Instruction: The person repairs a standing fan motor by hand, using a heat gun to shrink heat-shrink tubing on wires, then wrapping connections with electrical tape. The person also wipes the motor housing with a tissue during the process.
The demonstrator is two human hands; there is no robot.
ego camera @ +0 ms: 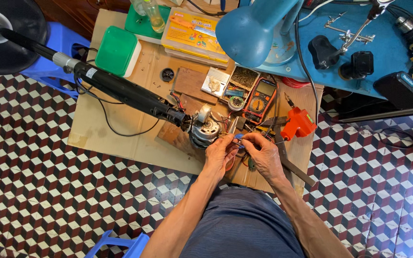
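A small blue-sleeved wire end (238,136) is being pinched between the fingertips of the left hand (220,152) and the right hand (264,154), just to the right of the bare grey electric fan motor (204,128), which is lying on a sheet of brown cardboard (120,119) spread over the patterned tile floor. Both hands are being held closed on the wire, fingers curled, the fingertips nearly touching one another; whether a tool is also being held in the right hand cannot be told. The long black fan pole (115,88) is being left attached to the motor, reaching up and to the left of it. Above and to the right of the motor, a red-and-black handheld multimeter (260,100) and an orange pistol-shaped soldering gun (298,123) are being kept close by. The thin motor leads are judged liable to be snapped or pulled from the windings if the wire is being tugged too hard. The motor is judged likely to be rolled or dragged by the weight of the pole. A wrist could be brushed against the tip of the soldering gun, should it be hot, since it is lying so near the right hand.
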